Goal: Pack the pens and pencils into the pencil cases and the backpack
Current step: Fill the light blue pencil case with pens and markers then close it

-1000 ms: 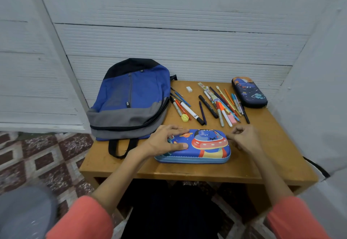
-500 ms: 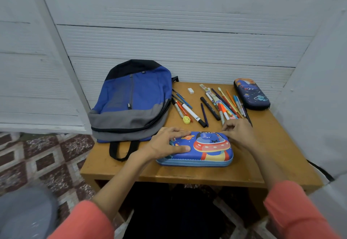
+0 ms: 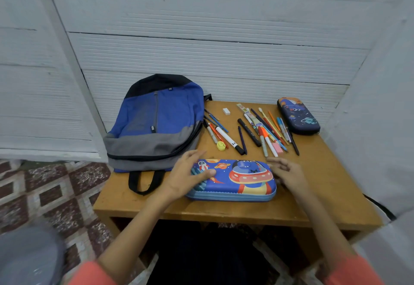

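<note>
A blue pencil case (image 3: 242,184) with a flying-saucer print lies shut near the table's front edge. My left hand (image 3: 187,176) grips its left end, thumb on the lid and fingers over the far side. My right hand (image 3: 287,172) sits against the case's right end with its fingers bent; whether it pinches anything is unclear. Loose pens and pencils (image 3: 264,128) lie in a heap behind the case, and a smaller group of pens (image 3: 217,130) lies beside the backpack (image 3: 156,123). The blue and grey backpack lies flat at the left. A dark pencil case (image 3: 298,116) rests shut at the far right.
The small wooden table (image 3: 331,190) stands in a corner, with white walls behind and to the right. A white eraser (image 3: 226,111), a yellow round piece (image 3: 221,145) and a pink eraser (image 3: 277,148) lie among the pens. Tiled floor shows at the left.
My right hand has slid from the far edge of the blue pencil case round to its right end. My left hand has kept its hold on the left end.
</note>
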### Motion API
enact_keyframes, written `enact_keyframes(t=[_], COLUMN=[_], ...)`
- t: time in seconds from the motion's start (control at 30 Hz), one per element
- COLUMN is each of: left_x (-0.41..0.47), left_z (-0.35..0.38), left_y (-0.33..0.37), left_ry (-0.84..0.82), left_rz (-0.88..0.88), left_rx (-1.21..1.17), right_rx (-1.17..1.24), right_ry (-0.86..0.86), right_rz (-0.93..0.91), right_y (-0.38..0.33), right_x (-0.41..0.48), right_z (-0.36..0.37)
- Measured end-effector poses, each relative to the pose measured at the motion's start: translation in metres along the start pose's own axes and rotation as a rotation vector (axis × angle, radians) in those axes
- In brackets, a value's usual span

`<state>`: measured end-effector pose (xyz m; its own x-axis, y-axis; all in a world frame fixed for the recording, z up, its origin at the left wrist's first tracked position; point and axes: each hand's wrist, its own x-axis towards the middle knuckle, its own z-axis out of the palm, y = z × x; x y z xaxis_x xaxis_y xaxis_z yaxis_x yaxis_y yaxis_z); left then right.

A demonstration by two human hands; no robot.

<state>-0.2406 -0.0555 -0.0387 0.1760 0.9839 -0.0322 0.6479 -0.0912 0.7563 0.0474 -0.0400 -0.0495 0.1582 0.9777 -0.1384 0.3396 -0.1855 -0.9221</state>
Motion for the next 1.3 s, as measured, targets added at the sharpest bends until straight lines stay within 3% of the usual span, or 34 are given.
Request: enact_keyframes(t=[0.13,0.3,0.6,0.83,1.3], left_x=[-0.013,-0.018,-0.035,-0.066,-0.096], left_z=[-0.008,-0.006,-0.029,-0.075,-0.140], left_y=[-0.020,-0.017,-0.021,-0.043,-0.101], left_ry=[0.112,0.062,0.086,0.129,0.233], left_rz=[-0.191,-0.258,-0.272,-0.307,-0.454], left_rx=[-0.179,-0.196,-0.231,-0.156,-0.267], right_rx=[0.113,0.055,0.081,0.135,0.250], right_ry=[-0.040,-0.196,-0.211,-0.295,-0.398], right_rz=[0.176,0.239,0.228,0.172,0.110], right_y=[-0.011,-0.023,-0.043,-0.059,-0.074], right_x=[-0.018,-0.035,-0.047,-0.054,-0.064], right_z=[-0.010,-0.005,0.015,0.064,0.157])
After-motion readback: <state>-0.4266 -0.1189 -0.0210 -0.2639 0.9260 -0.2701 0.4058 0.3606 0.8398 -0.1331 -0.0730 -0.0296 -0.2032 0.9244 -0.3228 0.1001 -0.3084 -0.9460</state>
